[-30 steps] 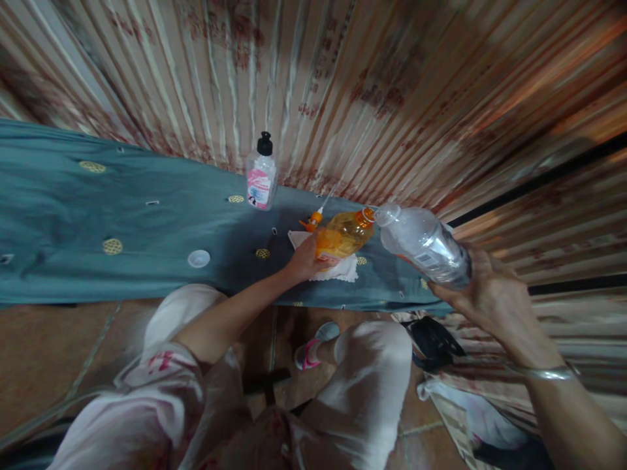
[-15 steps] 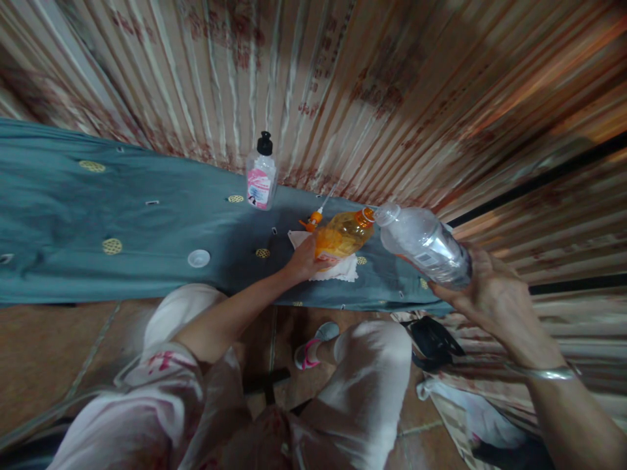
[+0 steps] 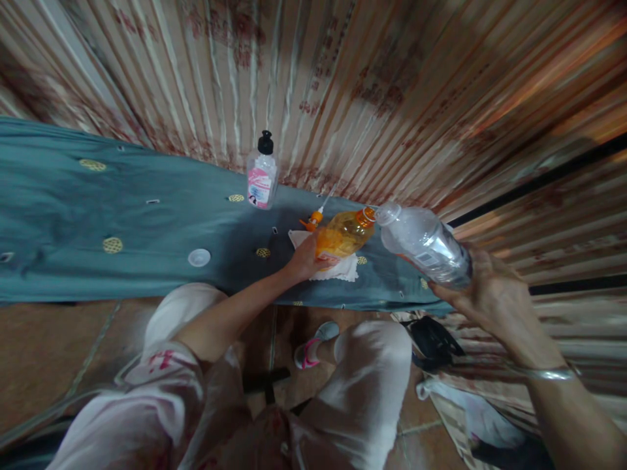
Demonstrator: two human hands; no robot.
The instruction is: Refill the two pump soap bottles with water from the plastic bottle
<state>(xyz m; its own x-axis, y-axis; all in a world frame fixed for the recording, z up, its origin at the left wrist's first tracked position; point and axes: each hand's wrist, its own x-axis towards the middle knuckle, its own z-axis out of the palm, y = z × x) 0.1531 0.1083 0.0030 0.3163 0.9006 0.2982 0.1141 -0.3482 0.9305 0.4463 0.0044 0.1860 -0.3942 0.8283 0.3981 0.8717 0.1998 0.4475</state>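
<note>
Both hands grip: right hand (image 3: 494, 297) tilts clear water bottle (image 3: 424, 245); left hand (image 3: 306, 258) steadies yellow-liquid bottle (image 3: 343, 236).

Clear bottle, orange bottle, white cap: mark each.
clear bottle (image 3: 425, 245), head view, on its body.
orange bottle (image 3: 343, 236), head view, on its body.
white cap (image 3: 198, 258), head view, centre.

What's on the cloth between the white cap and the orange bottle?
In the head view, only a yellow embroidered dot on the teal cloth lies between the white cap and the orange bottle.
</note>
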